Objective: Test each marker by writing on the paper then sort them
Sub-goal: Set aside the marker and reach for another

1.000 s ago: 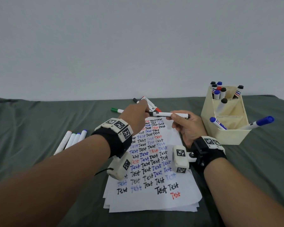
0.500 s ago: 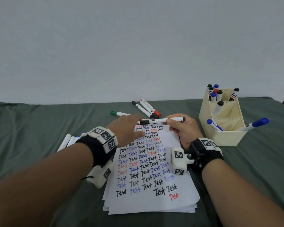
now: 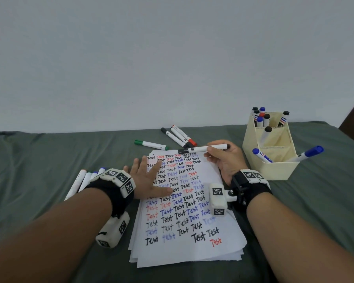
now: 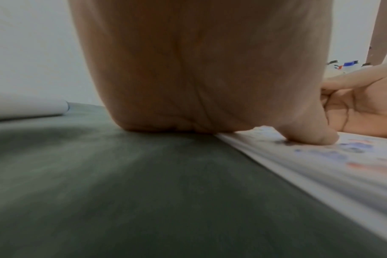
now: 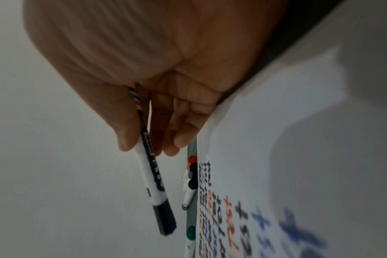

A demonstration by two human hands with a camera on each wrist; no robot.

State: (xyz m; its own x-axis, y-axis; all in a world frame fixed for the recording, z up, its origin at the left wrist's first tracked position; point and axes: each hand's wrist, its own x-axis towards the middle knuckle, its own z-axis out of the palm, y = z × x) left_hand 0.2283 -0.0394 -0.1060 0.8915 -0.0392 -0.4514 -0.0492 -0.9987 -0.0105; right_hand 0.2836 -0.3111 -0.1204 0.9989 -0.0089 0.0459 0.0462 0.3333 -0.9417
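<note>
A stack of white paper covered in rows of "Test" in black, blue and red lies in front of me. My left hand rests flat on its left side, fingers spread; in the left wrist view the thumb presses the paper. My right hand pinches a white marker with a black cap, held level above the paper's far edge with the cap pointing left. The right wrist view shows that capped marker between thumb and fingers.
A cream desk organizer at the right holds several markers. Several markers and a green one lie beyond the paper. More white markers lie at the left on the grey-green cloth.
My left hand let go of the marker's cap end, moved back toward me and settled flat on the paper. The right hand kept the marker nearly still.
</note>
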